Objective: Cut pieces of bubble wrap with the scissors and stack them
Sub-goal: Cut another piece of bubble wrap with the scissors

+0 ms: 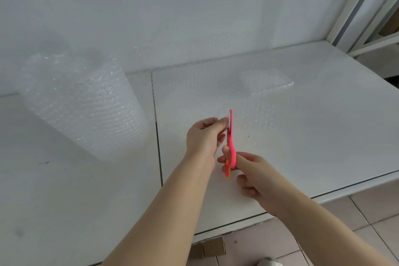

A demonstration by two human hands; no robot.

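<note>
Pink scissors [231, 136] point up and away from me above the middle of the white table [323, 136]. My right hand [252, 177] grips their handles. My left hand [205, 136] pinches the edge of a clear bubble wrap sheet [254, 119] right beside the blades. That sheet spreads rightward over the table. A big roll of bubble wrap [79, 103] stands at the left against the wall. Behind the sheet, a small stack of cut bubble wrap pieces [263, 82] lies on the table.
The table's front edge runs diagonally at the lower right, with pink floor tiles [345, 222] below it. A cardboard box [209, 248] sits on the floor under the edge. A metal rack frame [367, 17] stands at the far right.
</note>
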